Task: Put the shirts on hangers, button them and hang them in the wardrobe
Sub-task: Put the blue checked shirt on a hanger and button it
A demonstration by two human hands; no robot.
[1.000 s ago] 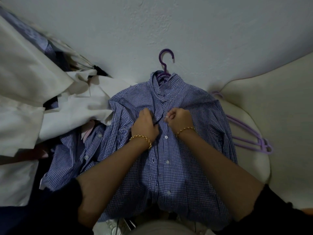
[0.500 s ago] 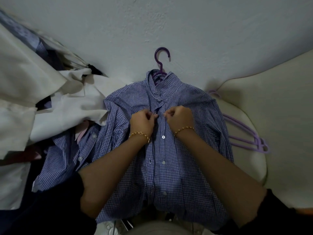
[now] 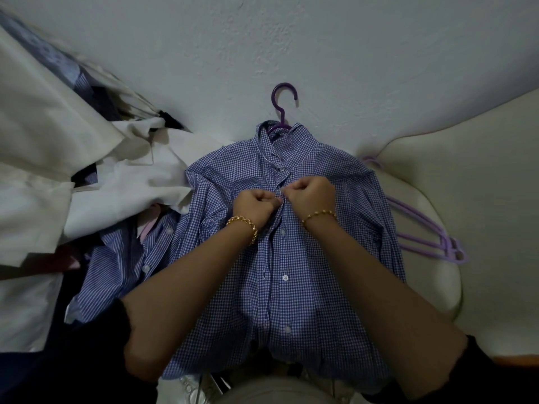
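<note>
A blue checked shirt (image 3: 306, 281) lies flat in front of me on a purple hanger (image 3: 281, 112) whose hook sticks out past the collar. My left hand (image 3: 255, 207) and my right hand (image 3: 312, 195) meet at the shirt's front placket, just below the collar. Both have their fingers curled and pinch the fabric edges at a button. Several white buttons run down the placket below my hands.
A pile of white and cream clothes (image 3: 58, 170) fills the left side, with a blue striped shirt (image 3: 125, 263) lying beside the checked one. Spare purple hangers (image 3: 431, 237) rest on a cream cushion (image 3: 466, 199) at the right. A pale wall (image 3: 262, 39) stands behind.
Both hands moved up the placket toward the collar and drew closer together, now pinching the fabric at a higher button.
</note>
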